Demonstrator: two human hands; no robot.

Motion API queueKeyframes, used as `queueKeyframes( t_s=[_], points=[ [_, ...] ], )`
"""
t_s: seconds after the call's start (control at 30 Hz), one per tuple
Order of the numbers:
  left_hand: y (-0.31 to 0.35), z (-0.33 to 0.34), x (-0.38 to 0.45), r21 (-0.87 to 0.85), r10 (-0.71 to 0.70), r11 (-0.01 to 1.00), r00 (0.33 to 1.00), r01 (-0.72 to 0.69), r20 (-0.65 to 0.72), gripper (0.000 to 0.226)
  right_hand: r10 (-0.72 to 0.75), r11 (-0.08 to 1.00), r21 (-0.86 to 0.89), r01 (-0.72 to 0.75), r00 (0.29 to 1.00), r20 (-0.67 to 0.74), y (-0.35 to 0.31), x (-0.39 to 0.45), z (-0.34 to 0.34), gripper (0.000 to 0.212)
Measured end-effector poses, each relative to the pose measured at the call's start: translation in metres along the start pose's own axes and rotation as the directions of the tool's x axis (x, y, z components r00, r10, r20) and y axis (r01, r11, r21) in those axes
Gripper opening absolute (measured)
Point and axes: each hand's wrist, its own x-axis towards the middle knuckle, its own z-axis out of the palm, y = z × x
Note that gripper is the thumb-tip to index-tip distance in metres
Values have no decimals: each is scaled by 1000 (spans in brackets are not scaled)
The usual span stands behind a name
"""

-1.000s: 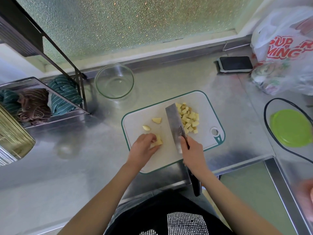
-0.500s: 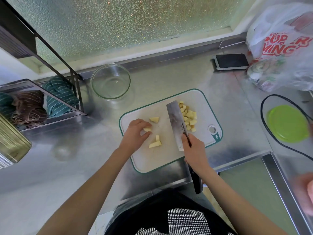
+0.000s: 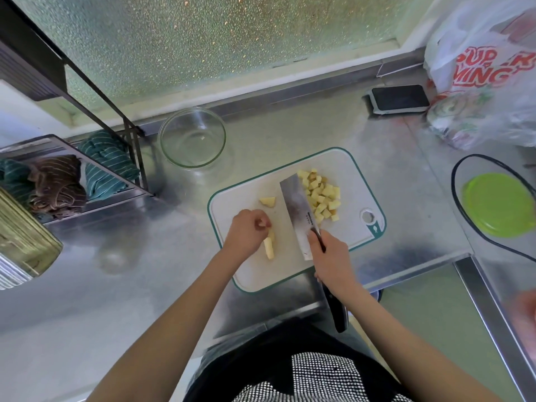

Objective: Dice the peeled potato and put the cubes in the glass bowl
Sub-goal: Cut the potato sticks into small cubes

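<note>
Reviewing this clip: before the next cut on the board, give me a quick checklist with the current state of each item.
1. Right hand grips the cleaver: ok.
2. Left hand steadies the potato strip: ok.
3. Left fingertips away from the blade: ok, a gap shows.
4. Diced cubes piled beyond the blade, away from the cut: ok.
5. Glass bowl empty, beside the cutting board: ok.
6. Loose potato chunk uncut: not ok.

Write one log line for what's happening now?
right hand: grips cleaver | left hand: pinches potato piece | cubes: on board | glass bowl: empty
</note>
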Motion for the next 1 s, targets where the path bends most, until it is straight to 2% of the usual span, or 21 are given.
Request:
queueKeyframes(
  t_s=[0.1,0.3,0.4,0.47,0.53,0.63,0.73,0.83,1.0],
  points=[
    [-12,0,-8,34,28,999,1000,-27,-6,11,-11,1000,11,10,1000,23,-2,-1,3,36],
    [-24,6,-25,39,129,991,991,-130,27,31,-3,1000,18,2,1000,31,4,-1,2,34],
    [-24,2,-24,22,149,988,980,-154,129,44,-11,1000,3,11,1000,18,3,-1,-1,35],
    [-25,0,-23,122,191,967,956,-222,224,49,-10,1000,6,10,1000,26,1,1,-3,36],
    [-25,0,-21,202,225,939,941,-279,252,45,-15,1000,10,15,1000,27,0,1,-5,35],
    [-21,0,-20,203,222,942,951,-266,214,31,-26,1000,6,25,999,23,-2,0,-7,34],
    [-19,4,-22,153,186,967,975,-203,121,24,-49,999,-2,49,997,53,-4,-3,-8,36],
    [-14,13,-26,67,127,990,992,-127,-1,23,-80,997,-16,82,994,76,-8,-2,-10,34],
    [-7,29,-35,14,57,998,997,-56,-60,33,-96,993,-60,101,992,86,-10,0,-12,36]
  ],
)
